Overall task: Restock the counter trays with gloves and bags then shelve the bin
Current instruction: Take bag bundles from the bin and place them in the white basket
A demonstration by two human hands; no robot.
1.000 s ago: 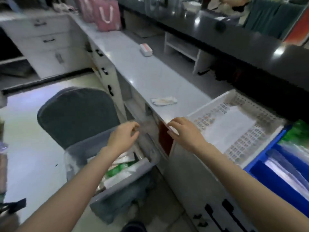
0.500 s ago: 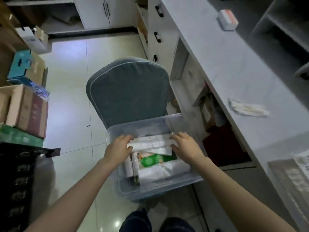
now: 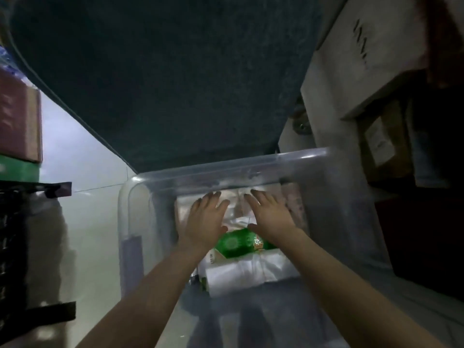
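A clear plastic bin [image 3: 226, 169] sits on a chair seat right below me. Inside lie a green packet [image 3: 236, 243], a white roll of bags [image 3: 251, 272] toward me and pale plastic packs [image 3: 236, 207] at the far end. My left hand [image 3: 206, 219] and my right hand [image 3: 271, 217] are both inside the bin, fingers spread flat and pressing on the pale packs. Their fingertips reach under the bin's far rim. Neither hand has closed around anything.
The chair's dark teal backrest [image 3: 163, 71] rises just beyond the bin. Cabinet shelves with cardboard boxes [image 3: 384, 144] stand at the right. Stacked red and green boxes [image 3: 17, 126] and a black crate [image 3: 15, 247] are at the left, over pale floor tiles [image 3: 82, 172].
My head has dropped much closer to the bin. Both hands slid forward from the packs near the bin's middle to its far end and spread flat.
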